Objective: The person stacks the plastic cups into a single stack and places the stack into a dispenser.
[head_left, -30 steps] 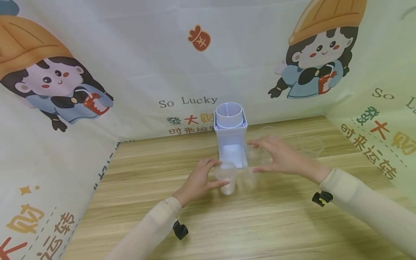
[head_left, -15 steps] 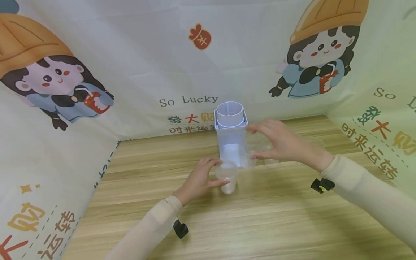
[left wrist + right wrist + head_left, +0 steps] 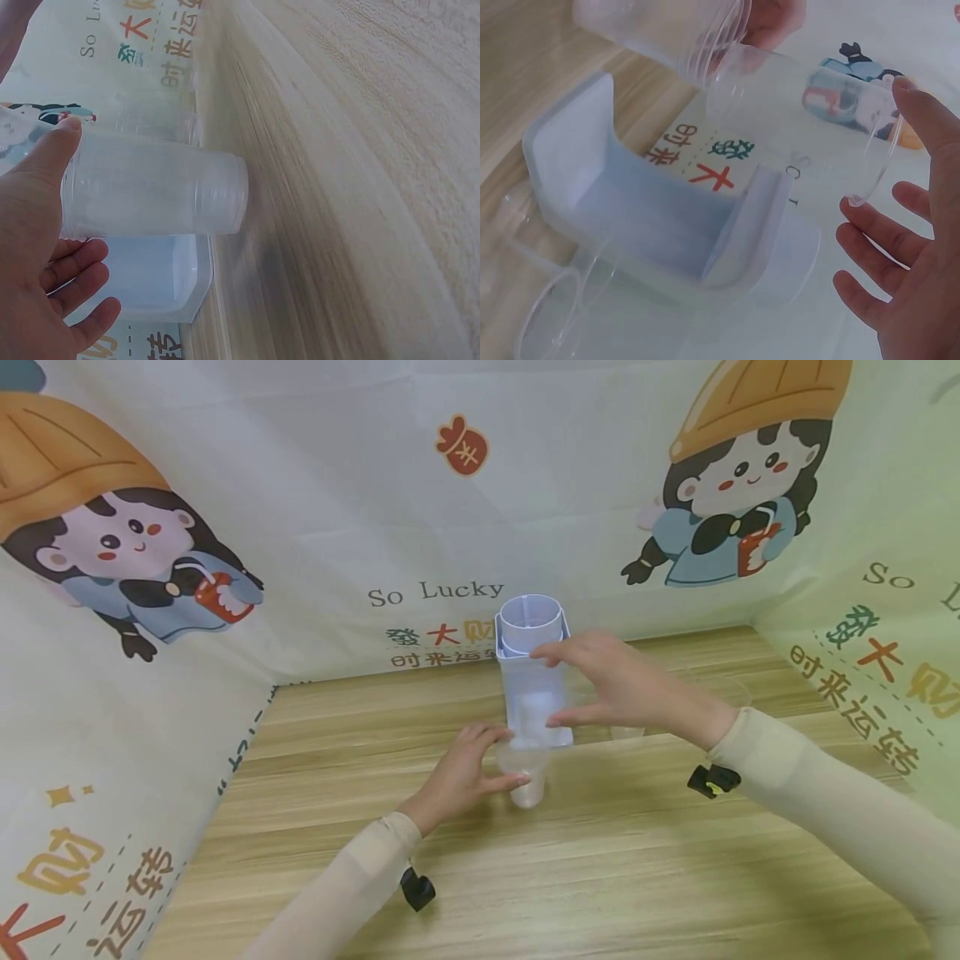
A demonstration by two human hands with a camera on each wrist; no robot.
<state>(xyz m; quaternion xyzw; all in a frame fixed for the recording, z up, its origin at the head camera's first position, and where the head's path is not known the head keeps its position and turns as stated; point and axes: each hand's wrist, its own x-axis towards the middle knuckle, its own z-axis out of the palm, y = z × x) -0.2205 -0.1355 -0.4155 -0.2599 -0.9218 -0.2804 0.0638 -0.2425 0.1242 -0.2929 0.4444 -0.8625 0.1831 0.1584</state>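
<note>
My left hand [image 3: 459, 770] grips a small stack of clear plastic cups [image 3: 157, 184] near the rim, upright over the table, with thumb and fingers on opposite sides. Several stacked rims show at its mouth in the right wrist view. My right hand [image 3: 626, 685] pinches another clear plastic cup [image 3: 806, 112] by its rim. That cup's base is right at the mouth of the left stack. Behind the hands stands a white plastic holder [image 3: 531, 625] with a round tube on top and an open-fronted lower part; the right fingers partly cover it in the head view.
More transparent cups [image 3: 627, 732] stand to the right of the holder, partly hidden by my right hand and forearm. The wood-grain table [image 3: 360, 718] meets a printed cloth backdrop [image 3: 322, 560] at the back and sides.
My right hand rose with its cup from beside the left stack, then moved left over it. My left hand and its stack stayed about in place.
</note>
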